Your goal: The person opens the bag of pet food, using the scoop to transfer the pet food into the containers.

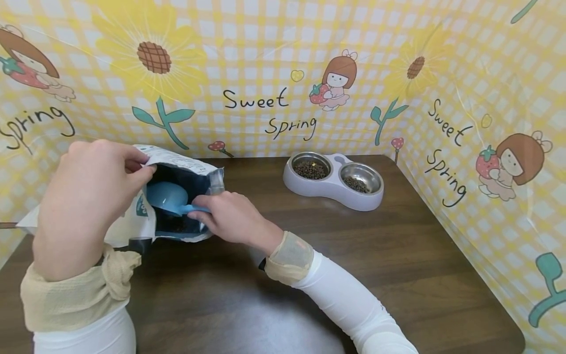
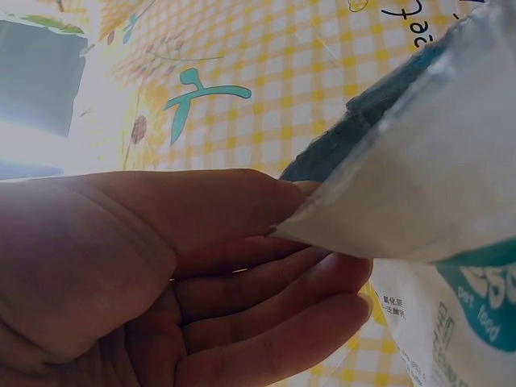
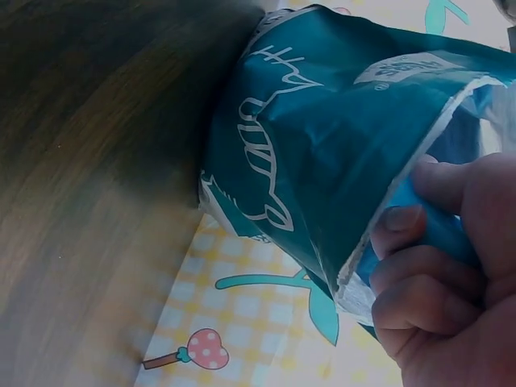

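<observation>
My left hand (image 1: 88, 196) pinches the upper rim of a pet food bag (image 1: 128, 228) between thumb and fingers, and the bag's mouth gapes toward the right. In the left wrist view, the thumb lies on the rim while the other fingers extend behind it. My right hand (image 1: 236, 216) grips the handle of a light blue scoop (image 1: 167, 196), whose round bowl is inside the mouth. Dark kibble (image 1: 177, 223) shows faintly at the bottom of the opening. The right wrist view has the bag's teal side (image 3: 322, 137) with white lettering, next to my curled fingers (image 3: 427, 298).
A pale double feeder (image 1: 333, 189) with two metal bowls stands at the back of the brown wooden table (image 1: 398, 255). Brown kibble lies in both bowls, more in the left one. Yellow checked cloth (image 1: 247, 64) forms walls at the back and sides.
</observation>
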`<state>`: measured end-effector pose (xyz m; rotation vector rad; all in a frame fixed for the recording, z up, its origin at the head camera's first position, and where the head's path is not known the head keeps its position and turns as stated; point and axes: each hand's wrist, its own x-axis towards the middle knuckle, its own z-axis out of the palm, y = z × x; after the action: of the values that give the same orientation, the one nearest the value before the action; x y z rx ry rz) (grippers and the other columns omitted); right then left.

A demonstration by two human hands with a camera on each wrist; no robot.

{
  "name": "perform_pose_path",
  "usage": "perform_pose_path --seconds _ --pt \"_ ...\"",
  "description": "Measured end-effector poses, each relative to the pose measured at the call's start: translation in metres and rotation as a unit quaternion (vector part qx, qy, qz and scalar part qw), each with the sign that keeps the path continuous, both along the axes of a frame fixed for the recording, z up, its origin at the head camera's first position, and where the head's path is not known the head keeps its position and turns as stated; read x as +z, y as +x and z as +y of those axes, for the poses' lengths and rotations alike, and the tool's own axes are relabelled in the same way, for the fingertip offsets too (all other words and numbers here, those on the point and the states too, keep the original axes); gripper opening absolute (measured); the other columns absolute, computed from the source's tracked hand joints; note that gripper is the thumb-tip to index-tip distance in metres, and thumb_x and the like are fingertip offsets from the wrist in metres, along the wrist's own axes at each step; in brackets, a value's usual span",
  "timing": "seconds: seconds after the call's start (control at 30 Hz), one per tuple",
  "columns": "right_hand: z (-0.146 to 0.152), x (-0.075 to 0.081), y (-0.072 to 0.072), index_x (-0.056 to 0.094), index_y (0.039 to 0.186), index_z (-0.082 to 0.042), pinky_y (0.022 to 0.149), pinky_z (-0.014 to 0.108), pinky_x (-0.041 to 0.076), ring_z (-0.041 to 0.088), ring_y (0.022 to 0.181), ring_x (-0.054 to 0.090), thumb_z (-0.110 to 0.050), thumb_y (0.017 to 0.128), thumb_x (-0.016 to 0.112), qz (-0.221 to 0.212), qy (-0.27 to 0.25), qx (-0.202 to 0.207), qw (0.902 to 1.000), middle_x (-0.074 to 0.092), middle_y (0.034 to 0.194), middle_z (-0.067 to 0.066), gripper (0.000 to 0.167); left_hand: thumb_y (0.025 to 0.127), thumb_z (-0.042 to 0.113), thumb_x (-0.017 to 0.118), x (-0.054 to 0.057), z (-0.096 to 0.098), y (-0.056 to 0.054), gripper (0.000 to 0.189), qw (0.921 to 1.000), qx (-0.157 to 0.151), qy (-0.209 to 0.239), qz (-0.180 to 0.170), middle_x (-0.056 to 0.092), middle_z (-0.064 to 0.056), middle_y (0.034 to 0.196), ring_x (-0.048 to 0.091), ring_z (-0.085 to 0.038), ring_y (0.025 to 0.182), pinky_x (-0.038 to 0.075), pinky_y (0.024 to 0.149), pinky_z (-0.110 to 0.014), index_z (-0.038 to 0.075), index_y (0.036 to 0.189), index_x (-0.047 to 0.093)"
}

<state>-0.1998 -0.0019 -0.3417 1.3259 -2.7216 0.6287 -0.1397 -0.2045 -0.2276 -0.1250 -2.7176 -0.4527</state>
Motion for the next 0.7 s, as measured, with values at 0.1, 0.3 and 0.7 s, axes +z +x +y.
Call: perform_pose_path --seconds 0.1,0.3,0.7 --pt "0.002 0.001 -0.001 0.074 0.120 -0.014 0.058 0.014 0.042 0.004 0.064 0.054 -0.034 0.114 0.058 -0.028 0.004 0.014 0.9995 0.060 0.078 -0.005 0.027 0.100 0.018 0.071 0.001 0.001 0.001 0.028 1.0000 0.001 0.001 -0.006 0.082 -0.026 0.101 0.067 -0.060 0.092 0.053 0.073 -0.063 -0.005 0.111 0.081" --pt "0.005 0.003 -0.003 0.075 0.117 -0.012 0.059 0.014 0.042 0.003 0.061 0.052 -0.031 0.114 0.057 -0.074 0.001 0.038 0.9965 0.060 0.078 -0.004 0.026 0.100 0.017 0.072 0.002 0.002 0.001 0.028 0.9999 0.001 0.000 -0.014 0.081 -0.027 0.102 0.068 -0.059 0.092 0.055 0.069 -0.060 -0.006 0.113 0.080" --pt "0.013 0.005 -0.014 0.078 0.119 -0.010 0.069 0.014 0.046 0.005 0.073 0.056 -0.031 0.115 0.056 -0.179 -0.021 0.030 0.9831 0.065 0.089 -0.003 0.031 0.101 0.018 0.071 0.001 0.002 0.000 0.029 0.9998 0.007 -0.004 -0.020 0.082 -0.026 0.103 0.066 -0.060 0.094 0.054 0.068 -0.058 -0.005 0.115 0.080"
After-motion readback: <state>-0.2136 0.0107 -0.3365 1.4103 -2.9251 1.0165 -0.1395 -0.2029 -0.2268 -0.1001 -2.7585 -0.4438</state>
